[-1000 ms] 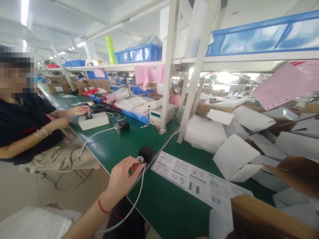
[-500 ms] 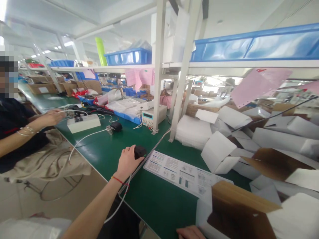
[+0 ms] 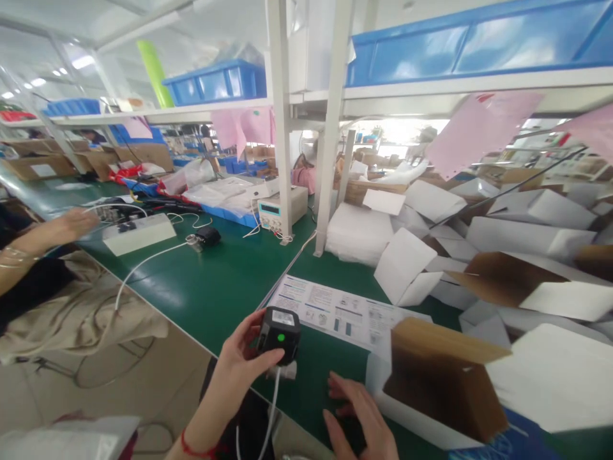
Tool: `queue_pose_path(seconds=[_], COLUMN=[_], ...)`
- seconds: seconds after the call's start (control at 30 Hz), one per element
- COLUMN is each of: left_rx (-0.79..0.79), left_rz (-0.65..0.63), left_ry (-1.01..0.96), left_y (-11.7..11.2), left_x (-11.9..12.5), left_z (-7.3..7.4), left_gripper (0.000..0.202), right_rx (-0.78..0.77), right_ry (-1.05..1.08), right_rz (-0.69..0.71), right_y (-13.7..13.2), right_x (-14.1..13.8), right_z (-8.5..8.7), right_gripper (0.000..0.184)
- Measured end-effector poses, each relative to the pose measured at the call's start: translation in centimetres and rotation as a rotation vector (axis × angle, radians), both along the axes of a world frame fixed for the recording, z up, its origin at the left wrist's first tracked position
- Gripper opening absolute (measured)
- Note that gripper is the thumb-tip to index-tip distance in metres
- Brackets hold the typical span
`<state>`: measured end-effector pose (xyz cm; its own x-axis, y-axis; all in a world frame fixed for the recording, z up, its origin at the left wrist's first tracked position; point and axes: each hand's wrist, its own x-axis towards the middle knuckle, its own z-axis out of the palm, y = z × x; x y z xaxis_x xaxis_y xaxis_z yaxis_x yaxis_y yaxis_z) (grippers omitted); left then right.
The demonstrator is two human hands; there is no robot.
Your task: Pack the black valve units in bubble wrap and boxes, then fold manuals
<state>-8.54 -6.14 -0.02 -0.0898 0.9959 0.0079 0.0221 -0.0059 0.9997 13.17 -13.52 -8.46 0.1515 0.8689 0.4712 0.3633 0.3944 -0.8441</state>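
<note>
My left hand [image 3: 239, 364] grips a black boxy device [image 3: 279, 329] by its sides, above the near edge of the green bench. A white label and a green dot show on the device. A small pale metallic part [image 3: 287, 370] is below it, and a white cable [image 3: 274, 402] hangs down from there. My right hand [image 3: 359, 418] is low over the bench, fingers spread and empty, between the device and an open white carton [image 3: 421, 415] with a brown inside. Behind the device lies a printed instruction sheet [image 3: 330, 306].
At the left, a co-worker's hand [image 3: 71, 227] is near a white box [image 3: 138, 235] with wires. A similar black device [image 3: 207, 236] lies on the bench. White cartons [image 3: 407, 265] pile up at the right. A bench power supply [image 3: 272, 214] stands by the shelf post [image 3: 280, 128].
My left hand has brought the black device from beside the sheet toward me and turned it, so its label and green dot show. My right hand has come up into view and spread its fingers.
</note>
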Motion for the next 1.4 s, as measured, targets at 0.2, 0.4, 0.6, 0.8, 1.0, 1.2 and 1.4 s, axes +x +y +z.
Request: queue_pose_path(seconds=[0.2, 0.4, 0.6, 0.8, 1.0, 1.2, 1.4], left_rx=[-0.032, 0.167, 0.133, 0.165, -0.049, -0.271, -0.341], left_rz=[-0.208, -0.411, -0.511, -0.531, -0.381, -0.184, -0.126], left_ry=[-0.306, -0.207, -0.135, -0.185, -0.178, -0.306, -0.311], left_y=[-2.1, -3.2, -4.3, -5.0, -5.0, -4.5, -5.0], left_x=[4.7, 4.0, 2.2, 1.7, 2.5, 4.4, 5.1], left_z=[-1.8, -2.1, -2.0, -2.4, -2.1, -0.4, 1.7], left_gripper=[0.075, 0.076, 0.071, 0.068, 0.082, 0.068, 0.062], right_rx=[-0.175, -0.339, -0.385, -0.353, -0.504, -0.537, -0.540], right_ry=[0.171, 0.271, 0.217, 0.122, 0.156, 0.273, 0.451], right_rz=[0.126, 0.174, 0.193, 0.177, 0.204, 0.075, 0.030], right_y=[-0.3, -1.0, -1.3, -1.4, -0.8, -0.7, -1.8], right_x=[-0.5, -0.4, -0.9, -0.6, -0.2, -1.5, -2.4], right_z=[1.0, 3.5, 4.7, 4.6, 5.0, 5.9, 6.4], right_gripper=[0.079, 0.088, 0.078, 0.066, 0.063, 0.037, 0.037])
